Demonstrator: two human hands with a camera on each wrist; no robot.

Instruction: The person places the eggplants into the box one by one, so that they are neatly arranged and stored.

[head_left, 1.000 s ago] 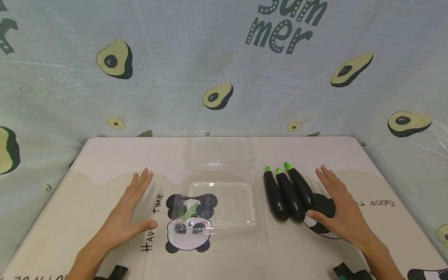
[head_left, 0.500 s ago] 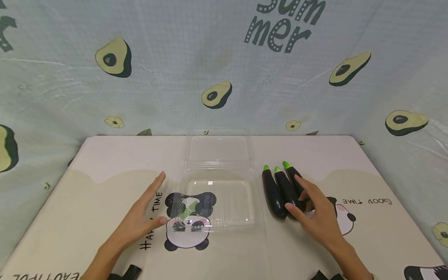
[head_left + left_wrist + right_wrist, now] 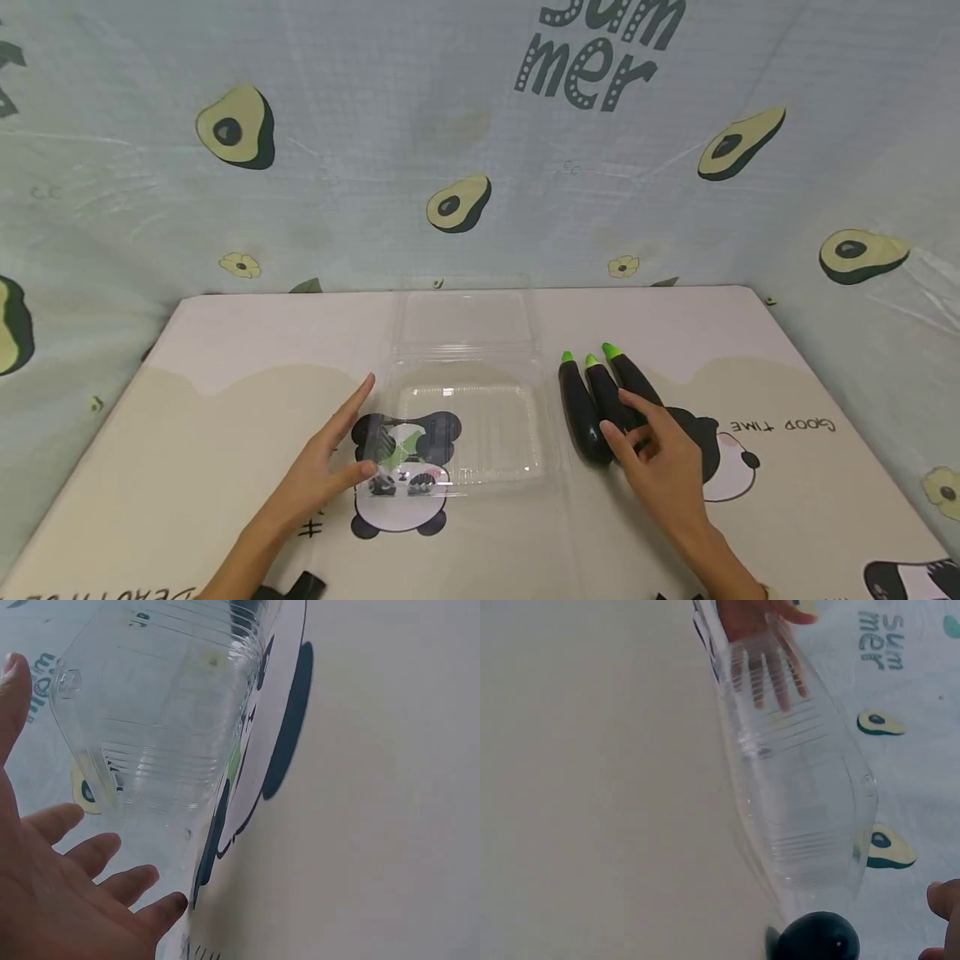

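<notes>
A clear hinged plastic container stands with its lid up at the middle of the table. Beside its left wall my left hand is held with fingers spread; in the left wrist view, this hand has nothing in its palm. Right of the container lie three dark eggplants with green tips: a left one, a middle one and a right one. My right hand is over the middle and right ones, thumb and forefinger apart, partly hiding them. In the right wrist view, the thumb appears above an eggplant's rounded end.
A pale printed cloth with panda drawings covers the table. Behind it hangs a light sheet printed with avocados. A black strap piece shows at my left wrist.
My right hand has moved left from beside the eggplants to over them, its fingers bending. My left hand has moved right, closer to the container. The eggplants and container stay put.
</notes>
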